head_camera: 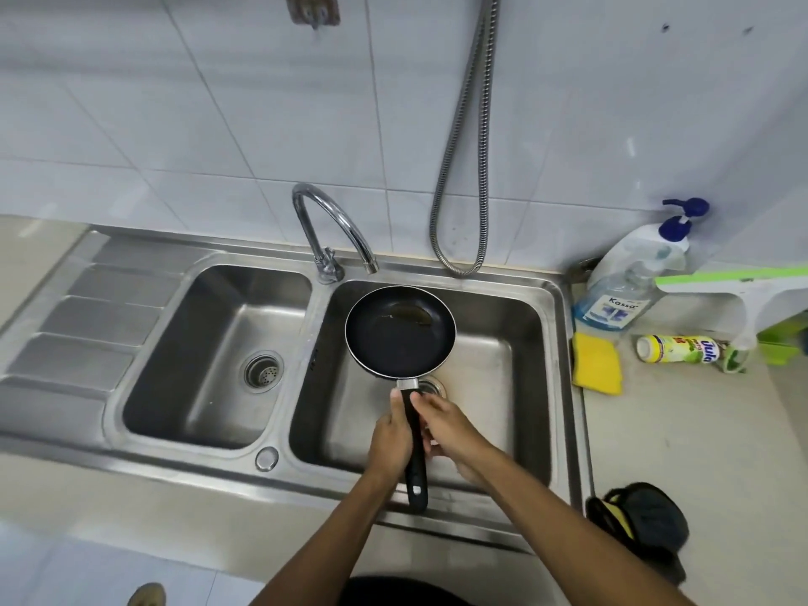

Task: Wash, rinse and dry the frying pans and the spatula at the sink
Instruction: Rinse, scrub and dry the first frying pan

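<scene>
One small black frying pan point(400, 332) is held over the right basin point(503, 343) of two. Its handle point(416, 457) is gripped by both hands: the left hand point(390, 441) and right hand point(447, 430) are curled round it. One yellow sponge point(597, 363) is seen nearby.

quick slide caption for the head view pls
Left hand and right hand hold a pan by its handle over the right basin, sponge on the counter

black frying pan point(400, 336) over right sink basin point(522, 343); left hand point(390, 437) grips handle point(416, 468); right hand point(448, 430) grips handle; yellow sponge point(597, 365) on surface point(682, 435)
</scene>
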A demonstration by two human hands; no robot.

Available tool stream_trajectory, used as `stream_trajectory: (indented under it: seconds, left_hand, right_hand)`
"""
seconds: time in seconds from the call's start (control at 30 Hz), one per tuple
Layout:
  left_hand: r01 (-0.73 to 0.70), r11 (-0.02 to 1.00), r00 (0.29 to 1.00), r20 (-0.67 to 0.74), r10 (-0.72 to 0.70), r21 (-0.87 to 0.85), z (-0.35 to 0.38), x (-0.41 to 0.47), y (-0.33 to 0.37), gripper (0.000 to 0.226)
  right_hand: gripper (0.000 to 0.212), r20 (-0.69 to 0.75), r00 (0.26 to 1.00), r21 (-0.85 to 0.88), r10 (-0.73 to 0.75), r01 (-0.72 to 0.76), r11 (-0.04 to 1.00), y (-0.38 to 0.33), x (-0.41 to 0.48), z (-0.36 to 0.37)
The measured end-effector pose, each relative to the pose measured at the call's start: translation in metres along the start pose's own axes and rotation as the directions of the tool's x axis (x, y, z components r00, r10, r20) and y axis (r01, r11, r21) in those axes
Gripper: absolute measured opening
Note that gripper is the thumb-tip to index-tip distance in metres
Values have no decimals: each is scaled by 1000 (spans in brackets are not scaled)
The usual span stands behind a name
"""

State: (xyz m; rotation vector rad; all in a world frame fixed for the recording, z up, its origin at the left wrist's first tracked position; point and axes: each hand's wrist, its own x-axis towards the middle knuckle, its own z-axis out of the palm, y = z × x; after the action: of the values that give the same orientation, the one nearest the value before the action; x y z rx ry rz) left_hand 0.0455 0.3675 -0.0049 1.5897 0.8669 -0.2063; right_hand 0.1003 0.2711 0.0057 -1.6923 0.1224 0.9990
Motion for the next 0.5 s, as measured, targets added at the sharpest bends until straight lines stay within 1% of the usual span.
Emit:
stream_trajectory:
  seconds: [0.1,0.17,0.23,0.27,0.33,0.4,0.47,0.5]
  left_hand:
    - [16,1000,999,-28,-16,8,-1,0,-2,84]
    - [2,999,1000,-11,-1,46,-3,1,-5,88]
    - [-44,987,999,3,44,155,-5,2,-4,85]
    - [-62,969,998,-4,65,239,-8,4,-3,84]
    - [-71,907,993,-55,103,415,-18,8,0,88]
    - [-68,833,976,-136,169,549,-38,14,3,92]
    - [-68,747,944,-200,262,661,-64,22,14,81]
    - [-96,709,922,-206,328,698,-76,30,23,72]
  right_hand:
    - [45,-33,999,6,9,-9,1000,-1,3,8]
    - [36,-46,999,70,16,-13,997,-1,1,10]
    - [22,-51,998,182,32,-22,983,-1,0,9]
    - [20,-53,998,229,34,-21,973,-1,1,7]
    - [20,-66,997,301,34,-13,954,0,3,5]
    - [20,-93,994,368,50,-13,930,0,3,5]
    - [20,-146,988,368,59,-1,930,3,1,3]
    - [21,-176,983,348,54,11,938,5,1,2]
